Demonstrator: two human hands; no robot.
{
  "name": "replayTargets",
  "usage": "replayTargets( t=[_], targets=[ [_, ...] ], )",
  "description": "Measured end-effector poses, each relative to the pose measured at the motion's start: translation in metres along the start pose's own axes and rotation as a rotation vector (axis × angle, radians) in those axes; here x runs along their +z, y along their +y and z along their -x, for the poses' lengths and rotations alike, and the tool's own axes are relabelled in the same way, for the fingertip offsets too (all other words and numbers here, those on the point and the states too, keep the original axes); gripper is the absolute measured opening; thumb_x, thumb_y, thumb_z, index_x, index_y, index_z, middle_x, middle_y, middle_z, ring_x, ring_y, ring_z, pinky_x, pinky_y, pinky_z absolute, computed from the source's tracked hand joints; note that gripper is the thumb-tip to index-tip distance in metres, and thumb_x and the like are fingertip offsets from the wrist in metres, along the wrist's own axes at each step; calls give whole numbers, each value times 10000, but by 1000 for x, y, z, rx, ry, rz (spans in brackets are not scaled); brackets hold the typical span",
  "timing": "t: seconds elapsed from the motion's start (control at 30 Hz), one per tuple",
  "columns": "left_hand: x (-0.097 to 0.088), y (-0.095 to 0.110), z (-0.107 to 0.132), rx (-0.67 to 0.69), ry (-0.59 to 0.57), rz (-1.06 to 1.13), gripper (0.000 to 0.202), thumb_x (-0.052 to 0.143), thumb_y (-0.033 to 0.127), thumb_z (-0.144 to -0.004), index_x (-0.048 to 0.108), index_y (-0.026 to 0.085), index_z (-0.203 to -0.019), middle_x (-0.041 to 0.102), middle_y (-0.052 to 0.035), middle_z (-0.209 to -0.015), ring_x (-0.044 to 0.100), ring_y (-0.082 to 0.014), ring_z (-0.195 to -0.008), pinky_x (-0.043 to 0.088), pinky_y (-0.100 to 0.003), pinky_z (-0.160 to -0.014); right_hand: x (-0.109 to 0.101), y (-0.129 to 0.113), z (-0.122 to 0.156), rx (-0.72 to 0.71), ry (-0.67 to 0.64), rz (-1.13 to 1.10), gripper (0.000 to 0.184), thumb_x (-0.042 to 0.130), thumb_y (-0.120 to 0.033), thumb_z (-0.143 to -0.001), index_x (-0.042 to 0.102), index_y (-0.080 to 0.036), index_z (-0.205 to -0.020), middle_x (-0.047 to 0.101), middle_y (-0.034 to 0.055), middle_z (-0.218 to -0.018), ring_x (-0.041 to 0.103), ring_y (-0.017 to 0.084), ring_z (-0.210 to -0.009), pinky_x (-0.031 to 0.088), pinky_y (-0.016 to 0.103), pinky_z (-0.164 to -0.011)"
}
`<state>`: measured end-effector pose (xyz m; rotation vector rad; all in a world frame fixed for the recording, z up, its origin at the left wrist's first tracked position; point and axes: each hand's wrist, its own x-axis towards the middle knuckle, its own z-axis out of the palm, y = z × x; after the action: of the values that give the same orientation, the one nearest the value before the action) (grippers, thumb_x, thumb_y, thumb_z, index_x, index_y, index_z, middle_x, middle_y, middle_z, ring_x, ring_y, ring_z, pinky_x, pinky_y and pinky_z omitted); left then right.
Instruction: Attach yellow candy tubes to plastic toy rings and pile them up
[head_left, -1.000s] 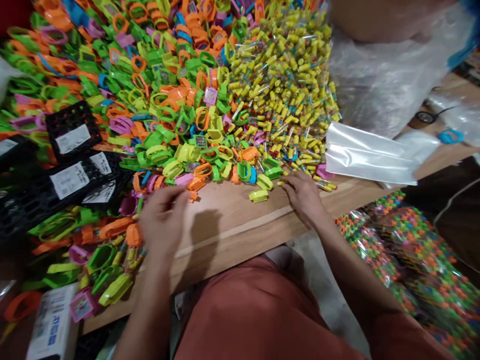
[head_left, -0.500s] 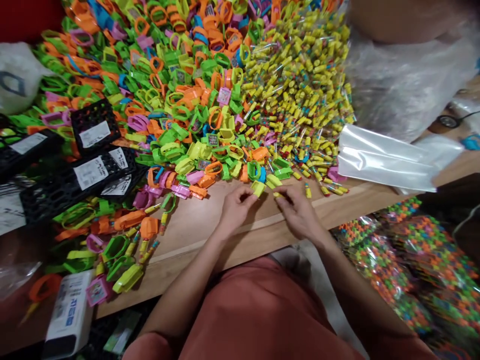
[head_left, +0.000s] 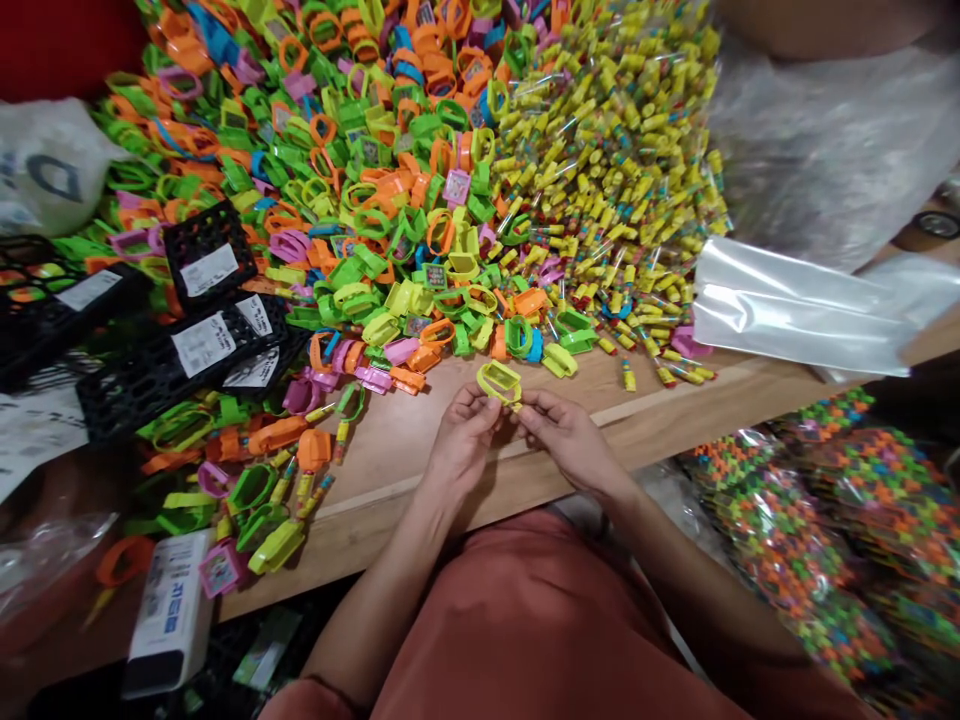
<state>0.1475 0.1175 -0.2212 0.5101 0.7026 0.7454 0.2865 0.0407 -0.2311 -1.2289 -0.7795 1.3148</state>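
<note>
Pinching yellow toy wristband between left hand and right hand, clear of wooden table, probably for turning freely; heap of wristbands at 12 o'clock.

Left hand and right hand meet, fingertips pinched; forearms converge.

yellow toy: bottom edge was hidden behind fingers
crate labels: print was too tiny to read
</note>
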Motion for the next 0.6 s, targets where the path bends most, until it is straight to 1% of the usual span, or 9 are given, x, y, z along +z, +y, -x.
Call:
replayTargets(
  t=[0.07,0.17,0.3,0.43,0.5,0.6],
  targets=[
    [0,-1,3,17,-16,-6,487,994,311,-579,664,161,-904,718,2,-864,631,-88,-763,503,-214,-764,1,-3,3,30,-16,-106,439,793,-524,-875,718,-188,-1147,642,19,-847,541,111,-693,410,221,-617],
    [0,0,6,48,-26,-12,470,991,326,-593,659,170,-885,716,4,-849,631,-99,-765,485,-217,-740,3,-7,7,63,-25,-244,425,837,-509,-841,744,-214,-1133,669,32,-909,551,108,-712,417,213,-617],
    [1,3,10,71,-47,-43,440,980,336,-620,646,180,-861,726,0,-861,633,-111,-769,479,-236,-749,7,-9,9,65,-20,-294,408,858,-498,-825,750,-233,-1115,672,30,-900,557,108,-717,424,207,-618],
    [3,4,13,112,-59,-90,411,964,341,-646,649,183,-857,718,2,-839,629,-112,-765,477,-245,-763,4,-6,7,31,-20,-225,392,835,-500,-846,722,-226,-1102,653,19,-873,557,114,-715,416,210,-617],
    [4,3,14,145,-44,-128,401,957,355,-656,656,187,-859,713,2,-827,620,-111,-757,474,-241,-756,0,-5,6,-15,-32,-140,372,809,-492,-871,705,-209,-1090,638,13,-856,550,117,-715,419,220,-635],
    [5,0,16,197,-16,-230,368,927,389,-696,666,189,-862,717,-11,-848,620,-120,-773,481,-241,-751,0,-4,5,-67,-34,1,351,754,-512,-913,679,-182,-1009,590,-6,-776,517,119,-687,416,233,-647]
  ],
)
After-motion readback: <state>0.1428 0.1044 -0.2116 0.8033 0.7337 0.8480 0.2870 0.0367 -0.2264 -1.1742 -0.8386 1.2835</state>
